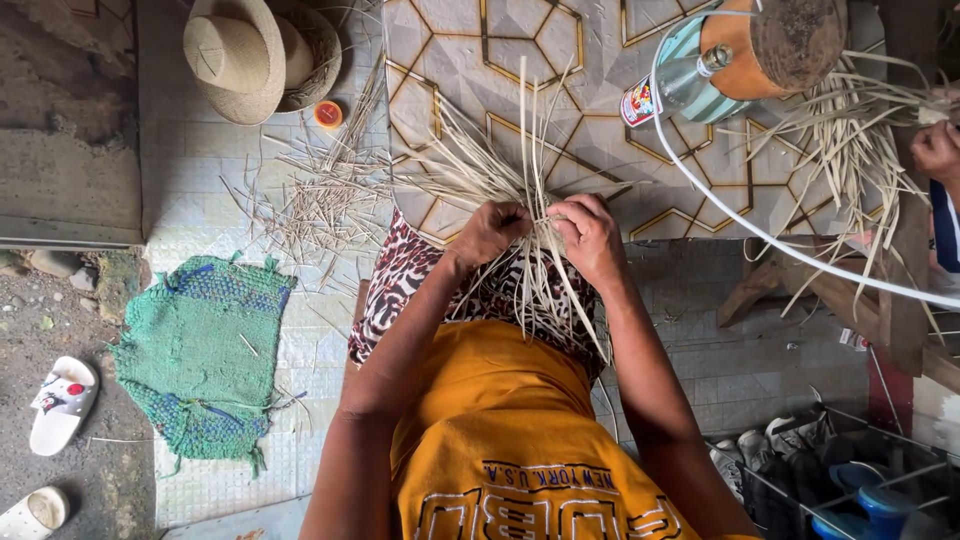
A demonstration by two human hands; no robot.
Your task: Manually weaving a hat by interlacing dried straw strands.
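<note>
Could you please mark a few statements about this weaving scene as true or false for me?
1. Both hands, the left hand and the right hand, grip the bundle of pale straw strips. True.
2. A woven straw hat lies on the floor at upper left. True.
3. The green woven mat lies on the person's lap. False: it lies on the tiled floor to the person's left.
4. The white sandal sits on top of the straw hat. False: it lies on the ground at lower left, far from the hat.
5. A small orange lid lies beside the hat. True.
</note>
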